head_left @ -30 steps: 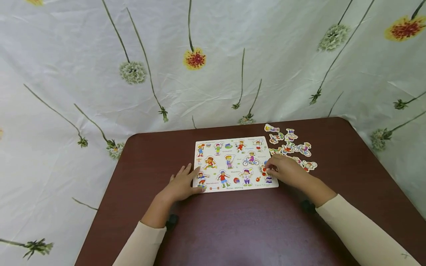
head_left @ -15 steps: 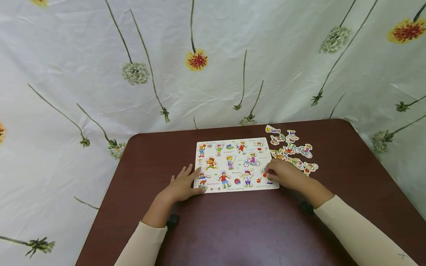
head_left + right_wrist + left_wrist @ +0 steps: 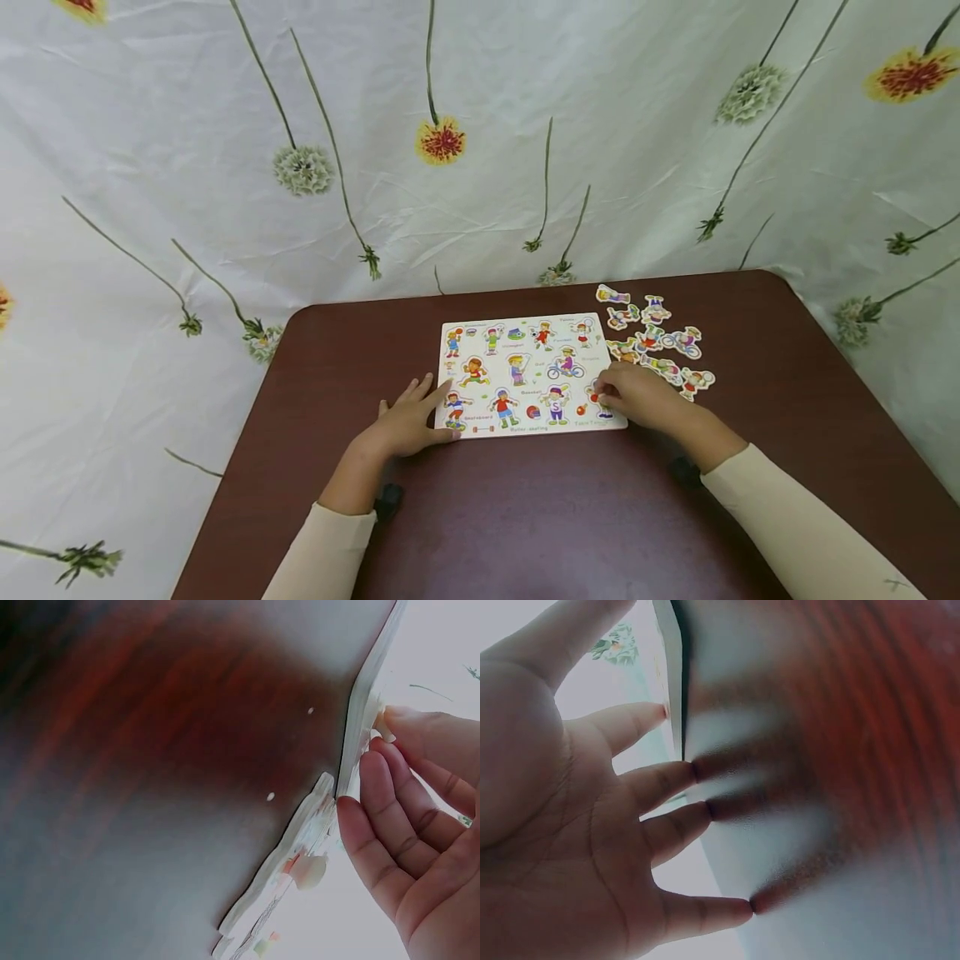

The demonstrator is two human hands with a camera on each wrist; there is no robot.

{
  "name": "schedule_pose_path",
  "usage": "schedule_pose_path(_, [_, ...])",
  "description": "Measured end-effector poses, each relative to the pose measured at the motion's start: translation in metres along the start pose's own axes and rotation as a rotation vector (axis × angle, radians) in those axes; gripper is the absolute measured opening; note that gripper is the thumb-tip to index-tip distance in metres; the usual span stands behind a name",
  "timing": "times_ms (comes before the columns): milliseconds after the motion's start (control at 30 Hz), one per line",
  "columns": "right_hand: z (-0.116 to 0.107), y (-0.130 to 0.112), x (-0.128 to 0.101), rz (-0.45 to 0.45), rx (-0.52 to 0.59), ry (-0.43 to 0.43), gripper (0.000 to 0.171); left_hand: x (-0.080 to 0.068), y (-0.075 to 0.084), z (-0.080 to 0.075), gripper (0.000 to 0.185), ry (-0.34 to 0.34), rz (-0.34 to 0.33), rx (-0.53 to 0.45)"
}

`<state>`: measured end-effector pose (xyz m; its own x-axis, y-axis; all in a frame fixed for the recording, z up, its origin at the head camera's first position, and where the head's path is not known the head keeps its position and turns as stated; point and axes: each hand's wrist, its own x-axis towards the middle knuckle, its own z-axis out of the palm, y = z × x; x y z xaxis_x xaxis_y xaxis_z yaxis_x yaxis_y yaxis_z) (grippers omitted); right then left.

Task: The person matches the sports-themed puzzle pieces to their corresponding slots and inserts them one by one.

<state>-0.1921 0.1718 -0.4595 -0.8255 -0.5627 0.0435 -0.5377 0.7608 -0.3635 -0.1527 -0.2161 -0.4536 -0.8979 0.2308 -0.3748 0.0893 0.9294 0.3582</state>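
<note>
A white wooden peg puzzle board (image 3: 491, 403) with printed sports figures lies flat on the table. My left hand (image 3: 405, 425) rests at its left edge, fingers spread; in the left wrist view some fingertips (image 3: 705, 810) touch the tabletop beside the board edge (image 3: 667, 660). At the board's lower right corner my right hand (image 3: 637, 393) pinches a table tennis figure piece (image 3: 604, 411) by its small pale knob (image 3: 385, 729), between thumb and fingertips. The hand partly covers that piece, so whether it is fully seated I cannot tell.
Several loose figure pieces, among them a cyclist (image 3: 682, 341), lie in a cluster right of the board; one (image 3: 304, 840) shows its knob in the right wrist view. The dark brown table (image 3: 517, 508) meets a flower-printed white cloth (image 3: 487, 217) at the back.
My right hand has shifted slightly, and the table tennis piece it pinches has turned or settled into line with the board's corner. The left hand has stayed in place.
</note>
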Motion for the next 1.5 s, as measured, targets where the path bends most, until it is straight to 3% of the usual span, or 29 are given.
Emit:
schedule_pose_path(800, [-0.003, 0.001, -0.003, 0.021, 0.025, -0.022, 0.003, -0.003, -0.003, 0.001, 0.092, -0.008, 0.016, -0.030])
schedule_pose_path(1167, [-0.006, 0.004, -0.004, 0.050, 0.042, -0.077, 0.005, -0.004, -0.002, 0.003, 0.089, 0.003, 0.026, -0.048])
schedule_pose_path(1500, [-0.012, 0.012, -0.004, 0.089, 0.187, -0.109, 0.006, -0.004, -0.003, 0.005, 0.088, -0.001, 0.020, -0.058])
